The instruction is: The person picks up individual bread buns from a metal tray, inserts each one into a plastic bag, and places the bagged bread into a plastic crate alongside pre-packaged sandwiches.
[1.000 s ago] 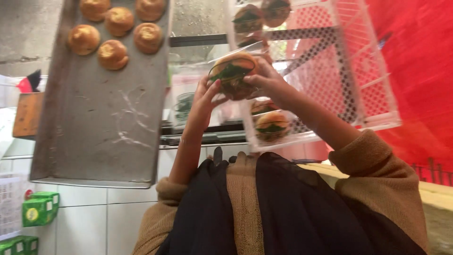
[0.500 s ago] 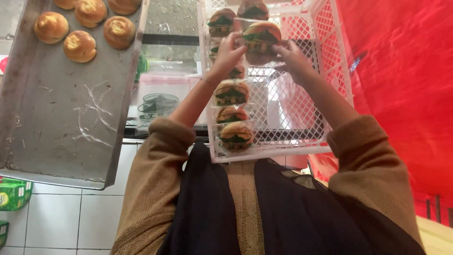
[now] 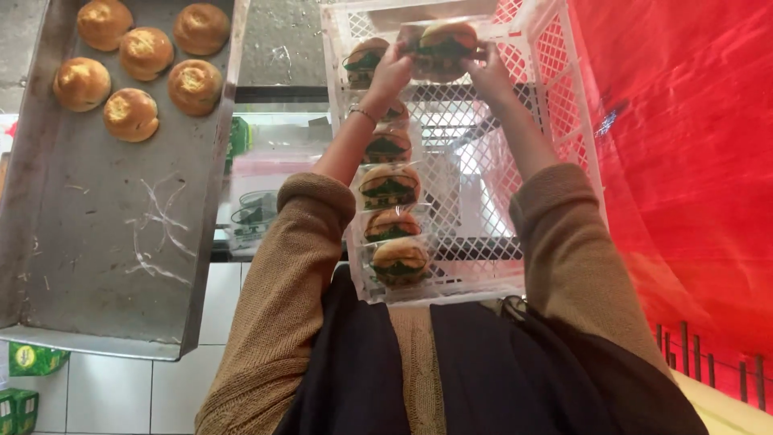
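1. Nearest the camera — the person's brown knitted sleeves (image 3: 282, 322) and a dark apron (image 3: 451, 379) fill the lower part of the view; both arms reach away toward a white plastic crate (image 3: 580, 153).
2. Near edge of the crate: a wrapped sandwich (image 3: 400, 259) lies closest, heading a row (image 3: 389, 187) of like sandwiches that runs along the crate's left wall toward its far edge.
3. Left hand (image 3: 390, 74) — fingers curled on the left end of the packed sandwich (image 3: 441, 47), a thin bracelet (image 3: 361, 113) at the wrist.
4. Right hand (image 3: 489, 74) — fingers closed on the right end of the same packed sandwich, which is held between the two hands at the crate's far edge, just right of the last sandwich in the row.
5. Left of the crate, a metal baking tray (image 3: 113, 242); its near half is bare and scratched.
6. Far-left corner of the tray: five round golden buns (image 3: 149, 52), close together, some touching.
7. Right of the crate, a red sheet (image 3: 684, 161) runs along the side.
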